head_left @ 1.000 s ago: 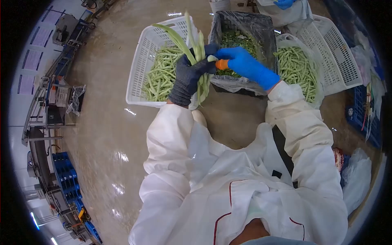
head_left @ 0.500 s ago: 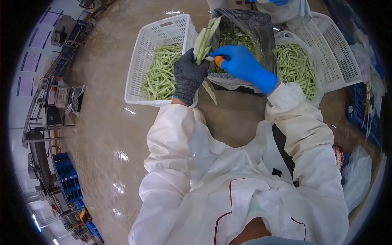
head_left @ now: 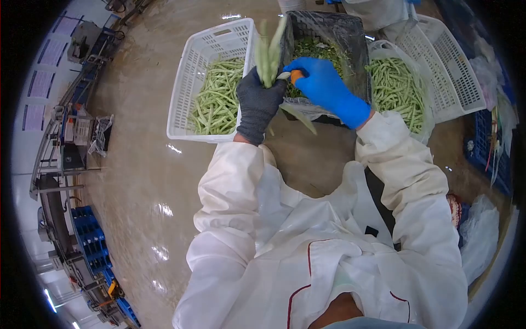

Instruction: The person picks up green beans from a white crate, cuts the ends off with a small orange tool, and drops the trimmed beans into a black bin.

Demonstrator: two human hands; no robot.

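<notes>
My left hand (head_left: pixel 257 101), in a dark grey knit glove, is closed round a bunch of green beans (head_left: pixel 267 57) whose tips point up. A loose bean hangs below that hand. My right hand (head_left: pixel 329 88), in a blue glove, grips an orange-handled knife (head_left: pixel 296 76); its short pale blade lies beside the left thumb. Beneath and behind the hands stands a black lined crate (head_left: pixel 356 33) with green trimmings (head_left: pixel 318 52). On the left, a white basket (head_left: pixel 183 82) holds many beans (head_left: pixel 219 98).
Right of the crate is a bag of beans (head_left: pixel 395 90), beside white baskets (head_left: pixel 463 82). Another person's blue glove (head_left: pixel 375 1) shows only partly at the top edge. A blue crate (head_left: pixel 485 148) and a clear plastic bag (head_left: pixel 481 236) are at the right.
My left hand has shifted slightly right, and the held beans stand more upright. The hanging bean has swung right. My right hand has barely moved.
</notes>
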